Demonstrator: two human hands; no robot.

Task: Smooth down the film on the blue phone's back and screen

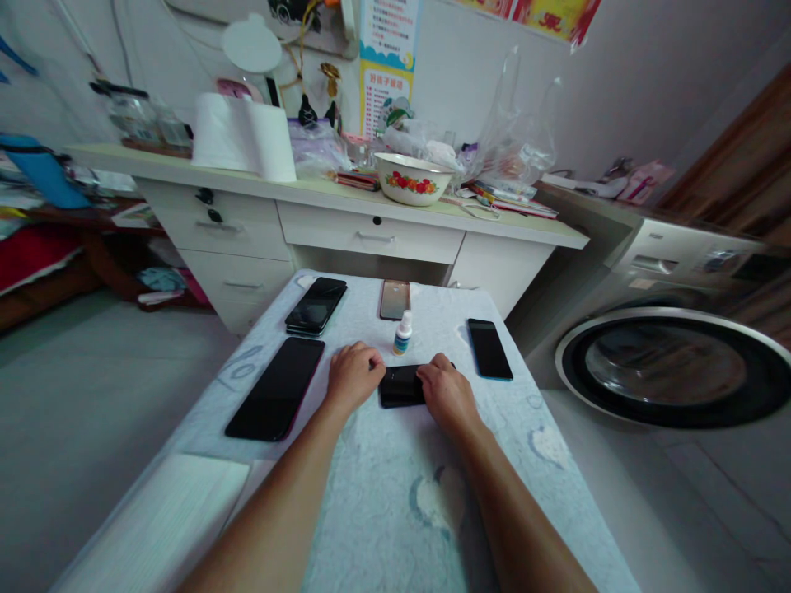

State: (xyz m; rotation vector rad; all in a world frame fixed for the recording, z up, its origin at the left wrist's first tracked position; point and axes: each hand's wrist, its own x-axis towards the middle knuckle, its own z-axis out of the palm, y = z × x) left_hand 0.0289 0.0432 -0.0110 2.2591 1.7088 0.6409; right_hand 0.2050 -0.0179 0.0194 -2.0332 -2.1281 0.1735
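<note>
A black phone point(400, 387) lies crosswise on the cloth-covered table point(395, 478). My right hand point(446, 389) is on its right part, fingers curled over it and hiding that end. Just left of the phone, my left hand point(354, 375) is closed, with a small dark spot at its fingertips that I cannot make out. Beyond the phone stands a small white bottle point(403, 333) with a blue and yellow label. Left of my left hand lies a large black tablet point(278, 389). Another phone point(490, 349) with a blue edge is to the right.
Stacked dark phones point(316, 305) lie at the table's far left, and a brownish phone or case point(395, 299) at its far edge. Behind stands a white desk point(371, 235) bearing a flowered bowl point(413, 179) and a paper roll point(244, 136). A washing machine point(667, 255) is at right.
</note>
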